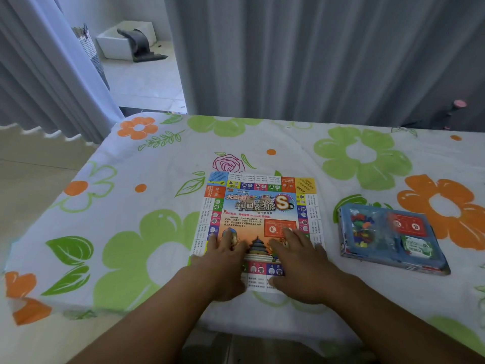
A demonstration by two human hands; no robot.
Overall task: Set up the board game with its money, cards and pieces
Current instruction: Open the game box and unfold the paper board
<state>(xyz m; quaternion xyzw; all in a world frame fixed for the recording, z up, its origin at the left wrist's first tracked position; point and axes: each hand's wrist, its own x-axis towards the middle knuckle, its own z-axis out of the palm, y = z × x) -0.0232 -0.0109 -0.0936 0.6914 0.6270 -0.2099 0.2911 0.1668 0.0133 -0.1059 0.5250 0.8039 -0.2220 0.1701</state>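
Both grips: the left grip and the right grip are released, holding nothing, palms down with fingers straight and a little spread.
Contact: each presses on the near half of the board, the left toward its near left corner, the right just beside it toward the middle and right.
Board: unfolded, printed face up, lying flat and roughly square to the person in the middle of the counter.
Cover: a flowered cloth lies under everything.
Box: the open box sits on the cloth to the right of the board, apart from it.
Contents: a clear bag of coloured pieces fills its left part, red cards sit in the far right compartment, and a green-and-white stack sits in the near right one. I cannot tell whether that stack is money or more cards.
Step in hand: as I read it, smoothing the board down so it stays flat. Nothing from the box is on it yet.
Progress: early, I'd say, with the board placed and the money, cards and pieces all boxed.
Next move: likely the right grip lifts off and reaches across to the box. The red cards probably belong on the red card space printed just beyond the right grip's fingertips. The bag would need opening with both grips.
Beyond: a grey curtain hangs behind the counter.
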